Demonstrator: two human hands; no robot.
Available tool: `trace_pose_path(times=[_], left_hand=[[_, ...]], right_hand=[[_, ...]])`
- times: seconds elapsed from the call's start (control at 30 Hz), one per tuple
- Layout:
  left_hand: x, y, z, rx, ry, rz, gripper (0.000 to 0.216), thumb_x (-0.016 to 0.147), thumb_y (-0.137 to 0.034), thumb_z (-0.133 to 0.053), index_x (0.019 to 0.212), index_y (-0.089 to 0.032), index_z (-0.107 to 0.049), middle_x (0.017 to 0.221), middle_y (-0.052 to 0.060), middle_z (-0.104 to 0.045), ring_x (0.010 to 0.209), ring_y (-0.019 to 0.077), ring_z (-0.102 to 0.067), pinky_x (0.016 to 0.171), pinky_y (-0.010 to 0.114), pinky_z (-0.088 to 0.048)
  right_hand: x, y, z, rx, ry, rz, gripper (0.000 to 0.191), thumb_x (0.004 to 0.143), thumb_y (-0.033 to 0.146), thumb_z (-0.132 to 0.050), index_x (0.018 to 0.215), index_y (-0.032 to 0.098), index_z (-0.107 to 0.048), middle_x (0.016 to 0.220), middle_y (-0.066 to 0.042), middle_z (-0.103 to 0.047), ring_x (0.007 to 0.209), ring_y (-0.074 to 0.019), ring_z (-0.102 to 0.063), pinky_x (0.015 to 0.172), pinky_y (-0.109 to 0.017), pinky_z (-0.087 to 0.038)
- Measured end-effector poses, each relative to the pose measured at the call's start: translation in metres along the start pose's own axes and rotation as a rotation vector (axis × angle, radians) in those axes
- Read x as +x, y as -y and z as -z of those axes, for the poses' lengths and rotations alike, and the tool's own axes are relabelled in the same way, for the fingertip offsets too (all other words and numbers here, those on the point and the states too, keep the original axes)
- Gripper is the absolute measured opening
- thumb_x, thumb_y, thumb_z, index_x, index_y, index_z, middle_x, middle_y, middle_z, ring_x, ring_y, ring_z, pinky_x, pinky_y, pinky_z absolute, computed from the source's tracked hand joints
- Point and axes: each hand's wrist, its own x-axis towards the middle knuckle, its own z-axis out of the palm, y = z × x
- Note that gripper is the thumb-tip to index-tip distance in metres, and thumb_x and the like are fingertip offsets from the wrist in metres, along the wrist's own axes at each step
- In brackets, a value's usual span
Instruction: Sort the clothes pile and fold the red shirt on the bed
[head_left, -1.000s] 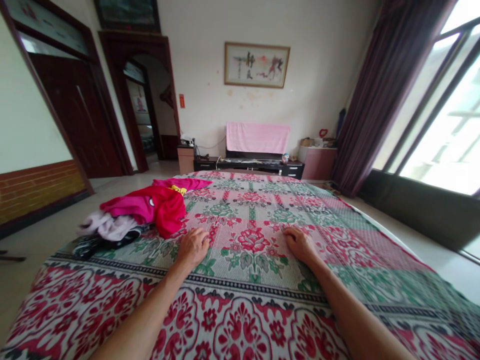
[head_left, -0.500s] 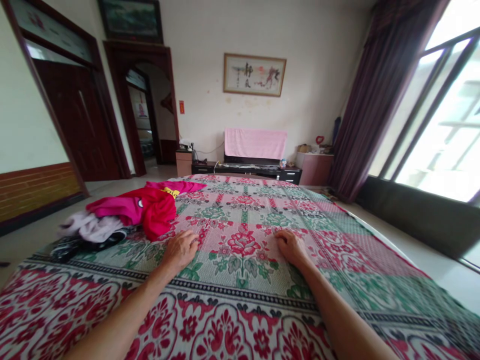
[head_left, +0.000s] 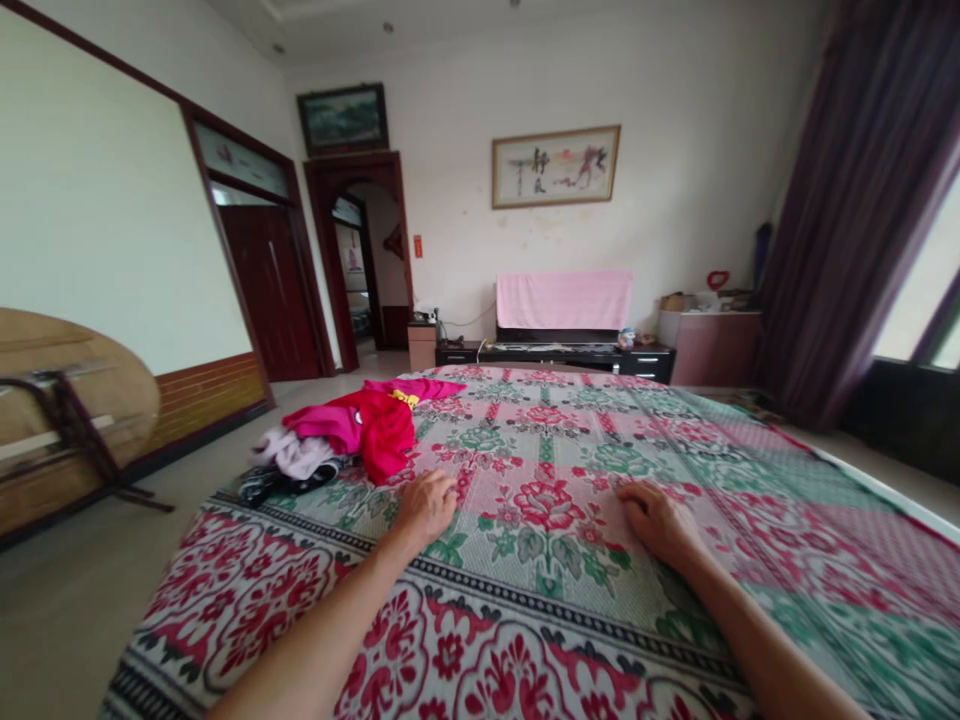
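Note:
My left hand [head_left: 427,508] rests on a flowered cloth [head_left: 547,545] in red, green and grey, its fingers curled in and nothing visible in them. Across a large red rose pattern from it, my right hand [head_left: 658,515] lies on the same cloth, also with bent, closed fingers and no object showing. Just beyond my left hand is a heap of clothes: a red and pink garment [head_left: 386,440] with a yellow printed patch, a pale lilac garment [head_left: 294,455] and a black-and-white patterned one [head_left: 259,484] underneath. Neither hand touches the heap.
A folded round wooden table [head_left: 75,400] leans by the left wall. Beyond the cloth stands a low black cabinet [head_left: 646,364], with a pink towel [head_left: 562,300] draped over something above it. A dark curtain [head_left: 832,220] hangs at the right, near a window.
My view has turned to the left, so the folded table comes into sight and everything shifts rightward. Both hands stay at the same places on the cloth; the clothes have not moved.

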Motion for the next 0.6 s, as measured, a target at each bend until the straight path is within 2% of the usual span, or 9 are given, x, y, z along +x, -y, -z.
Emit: trace_pose_path(times=[0.33, 0.47, 0.6], left_hand=[[0.002, 0.007, -0.004, -0.025, -0.041, -0.049, 0.027, 0.082, -0.021, -0.045, 0.094, -0.021, -0.069, 0.099, 0.006, -0.066, 0.096, 0.0189, -0.060, 0.090, 0.032, -0.045], [0.004, 0.022, 0.006, 0.065, -0.232, 0.122, 0.035, 0.079, -0.019, -0.049, 0.109, -0.019, -0.065, 0.122, 0.011, -0.057, 0.117, 0.0255, -0.049, 0.099, 0.040, -0.040], [0.002, 0.048, 0.019, 0.159, -0.359, 0.363, 0.045, 0.078, -0.025, -0.053, 0.122, -0.019, -0.056, 0.138, 0.015, -0.043, 0.125, 0.0328, -0.040, 0.096, 0.047, -0.040]], right_hand=[[0.002, -0.007, -0.002, 0.024, -0.005, 0.022, 0.026, 0.073, 0.025, -0.045, 0.085, 0.026, -0.068, 0.101, -0.003, -0.070, 0.093, -0.0211, -0.065, 0.084, -0.033, -0.048], [0.003, -0.008, -0.003, 0.040, -0.034, 0.047, 0.025, 0.073, 0.025, -0.044, 0.080, 0.027, -0.068, 0.095, -0.002, -0.071, 0.089, -0.0202, -0.066, 0.080, -0.031, -0.050], [0.003, -0.006, -0.002, 0.044, -0.040, 0.039, 0.025, 0.072, 0.025, -0.044, 0.079, 0.027, -0.068, 0.093, -0.001, -0.071, 0.087, -0.0195, -0.066, 0.079, -0.029, -0.051]])
